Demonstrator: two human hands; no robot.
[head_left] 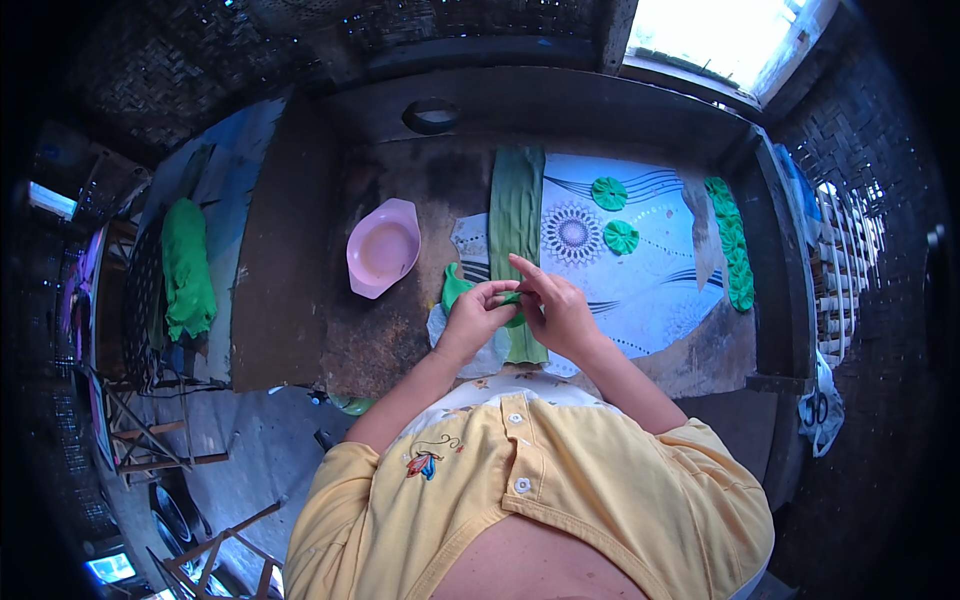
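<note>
Just in front of my body, my left hand (474,322) pinches a piece of bright green cloth (455,285), part of which sticks out past the knuckles. More of the cloth shows between the two hands. Close against it, my right hand (560,315) has its index finger raised and its other fingers curled in; anything thin held there is too small to make out. Under the hands runs a long darker green strip of fabric (517,200). Two gathered green fabric rosettes (609,194) lie to its right on a white patterned sheet (655,260).
A pink bowl (384,248) sits left of the strip on the worn wooden tabletop (375,340). Joined green rosettes (730,245) line the right side. Raised boards (285,250) edge the table. Farther left lies a bundle of green cloth (187,268); scissors (818,408) hang at the right.
</note>
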